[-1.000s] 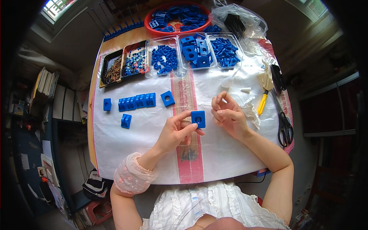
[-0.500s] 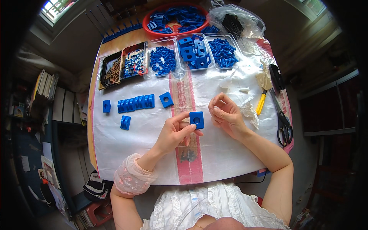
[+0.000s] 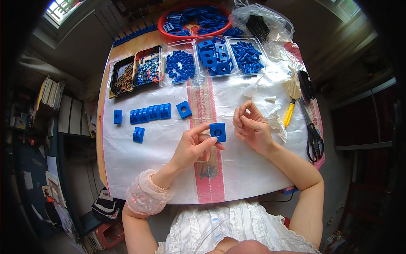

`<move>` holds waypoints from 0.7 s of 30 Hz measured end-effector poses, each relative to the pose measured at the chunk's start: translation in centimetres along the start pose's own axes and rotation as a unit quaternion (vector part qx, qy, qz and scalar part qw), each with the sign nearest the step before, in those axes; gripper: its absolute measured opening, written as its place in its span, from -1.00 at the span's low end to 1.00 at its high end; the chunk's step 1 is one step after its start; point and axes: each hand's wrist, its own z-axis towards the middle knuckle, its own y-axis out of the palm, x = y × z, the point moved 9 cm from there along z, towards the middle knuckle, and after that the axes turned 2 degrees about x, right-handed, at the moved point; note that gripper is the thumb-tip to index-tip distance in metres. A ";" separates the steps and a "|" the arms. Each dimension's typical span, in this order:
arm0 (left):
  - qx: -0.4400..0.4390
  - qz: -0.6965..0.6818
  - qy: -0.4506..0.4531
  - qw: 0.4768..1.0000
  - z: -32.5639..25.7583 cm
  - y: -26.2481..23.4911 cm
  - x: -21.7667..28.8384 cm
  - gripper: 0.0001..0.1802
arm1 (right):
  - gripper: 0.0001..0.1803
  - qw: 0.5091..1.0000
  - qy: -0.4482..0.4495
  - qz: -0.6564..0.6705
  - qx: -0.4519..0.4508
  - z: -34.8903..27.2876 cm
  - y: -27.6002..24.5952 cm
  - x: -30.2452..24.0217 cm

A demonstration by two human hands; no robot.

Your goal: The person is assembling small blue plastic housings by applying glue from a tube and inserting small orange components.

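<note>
My left hand [image 3: 194, 145] grips a blue square plastic piece with a round hole [image 3: 218, 132] by its edge, thumb in front and fingers behind. Just right of that piece, my right hand [image 3: 253, 127] is raised with its fingers curled in toward the thumb; whatever they hold, if anything, is too small to make out. Ahead of my left hand lies another blue holed piece [image 3: 184, 109]. A row of blue plastic pieces [image 3: 150, 113] stands to its left, with a single one [image 3: 138, 134] in front of the row and one more [image 3: 118, 117] at the far left.
Along the back stand a tray of brown screws [image 3: 124, 79], a tray of small metal parts [image 3: 147, 70] and clear tubs of blue parts [image 3: 180, 67]. Behind them is a red basin [image 3: 163, 33]. A yellow-handled tool [image 3: 289, 113] and black scissors [image 3: 314, 142] lie at the right.
My right hand has shifted slightly to the right, away from the blue piece, its fingers still curled. The left hand keeps its hold almost unmoved.
</note>
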 end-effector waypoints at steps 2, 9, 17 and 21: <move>0.000 0.000 -0.001 1.000 0.0 0.0 -0.1 -0.58 | -0.94 1.000 -0.002 0.002 0.002 0.0 0.1 -0.1; -0.001 0.000 0.002 1.000 0.0 -0.1 -0.2 -0.58 | -0.88 1.000 -0.002 0.011 -0.004 0.0 -0.2 0.1; 0.000 -0.002 -0.005 1.000 0.0 0.1 0.1 -0.59 | -0.89 1.000 0.005 0.028 0.009 0.0 -0.3 0.1; 0.002 -0.005 -0.004 1.000 -0.1 0.0 0.0 -0.60 | -0.89 0.999 0.005 0.037 0.016 0.1 -0.5 0.1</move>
